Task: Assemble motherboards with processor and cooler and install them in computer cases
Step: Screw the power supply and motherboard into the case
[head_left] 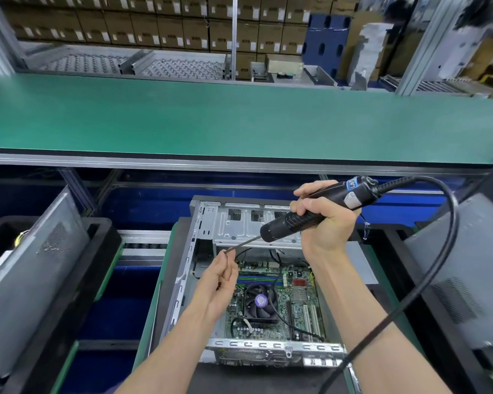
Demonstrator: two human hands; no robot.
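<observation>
Nearest the camera, two bare forearms reach forward over an open grey metal computer case (202, 223) lying on its side on a dark tray. Inside the case sits a green motherboard (299, 297), and on it a black cooler fan (258, 301) with a round purple label at its hub; thin black wires cross the board beside the fan. The left hand (221, 275) hovers above the board's left edge, its fingertips pinching the tip of the thin metal screwdriver bit (244, 244). The right hand (323, 220) is wrapped firmly around the body of a black electric screwdriver (310, 213), held tilted above the far end of the case with its bit slanting down to the left. A thick black cable (427, 280) leaves the tool's rear and loops down past the right forearm. To either side stand grey perforated metal side panels (34, 251), leaning in black trays. Beyond the case runs a long green conveyor belt (239, 120) with an aluminium edge. Farther back lie metal roller tracks (180, 66), and behind them stacked brown cardboard boxes (154, 27).
</observation>
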